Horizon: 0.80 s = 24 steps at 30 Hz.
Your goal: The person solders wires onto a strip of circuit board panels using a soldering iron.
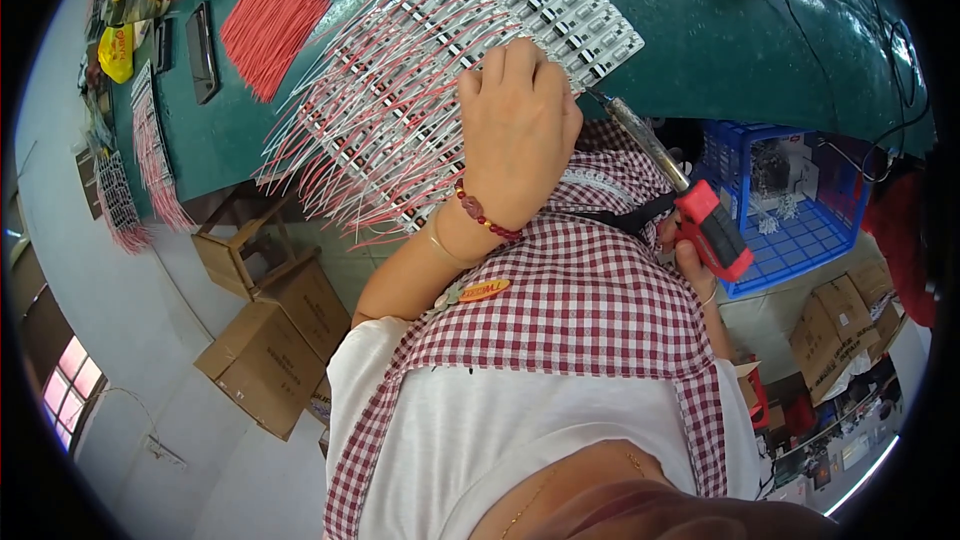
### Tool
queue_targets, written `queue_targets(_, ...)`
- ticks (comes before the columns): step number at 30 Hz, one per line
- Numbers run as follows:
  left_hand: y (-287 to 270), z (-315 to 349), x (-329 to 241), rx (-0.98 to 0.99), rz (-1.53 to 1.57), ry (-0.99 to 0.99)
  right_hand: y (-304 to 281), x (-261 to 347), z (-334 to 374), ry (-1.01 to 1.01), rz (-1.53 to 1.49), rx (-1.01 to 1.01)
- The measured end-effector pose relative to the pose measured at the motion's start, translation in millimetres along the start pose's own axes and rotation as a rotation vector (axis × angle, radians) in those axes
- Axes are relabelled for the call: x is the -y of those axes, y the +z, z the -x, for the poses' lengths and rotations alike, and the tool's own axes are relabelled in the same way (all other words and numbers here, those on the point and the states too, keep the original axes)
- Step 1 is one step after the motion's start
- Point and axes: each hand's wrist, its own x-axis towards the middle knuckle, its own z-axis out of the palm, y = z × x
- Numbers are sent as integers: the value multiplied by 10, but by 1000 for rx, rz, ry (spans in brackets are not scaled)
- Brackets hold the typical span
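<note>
My left hand [515, 125] is closed, its fingers curled down over a panel of small white parts [590, 25]. Whatever its fingertips pinch is hidden beneath them. Many thin red and white wires [385, 105] stick out from the rows of the panel and fan toward the lower left. In my right hand [685, 260], low at the right, is a soldering iron [710, 230] with a red and black handle. Its metal shaft slants up and left, and the tip is close to my left fingers at the panel's lower right edge. Contact is unclear.
A bundle of red wires [272, 25] and a dark phone-like slab [201, 52] lie on the green table [690, 15]. Wired strips [155, 150] sit far left. A blue crate [800, 255] and cardboard boxes [265, 365] stand below. Black cables [895, 50] hang at right.
</note>
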Motion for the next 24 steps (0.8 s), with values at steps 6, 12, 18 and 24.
queue_targets(6,15,-4,10,-2,9,-4,38,38,-70,-11,65,73)
queue_targets(12,17,-7,21,-20,0,-8,-4,102,-103,58,-31,113)
queue_targets(18,-7,5,-20,27,9,-39,1,104,-55,94,-75,49)
queue_targets(24,-297,525,22,117,-268,-101,86,140,-144,85,-378,12)
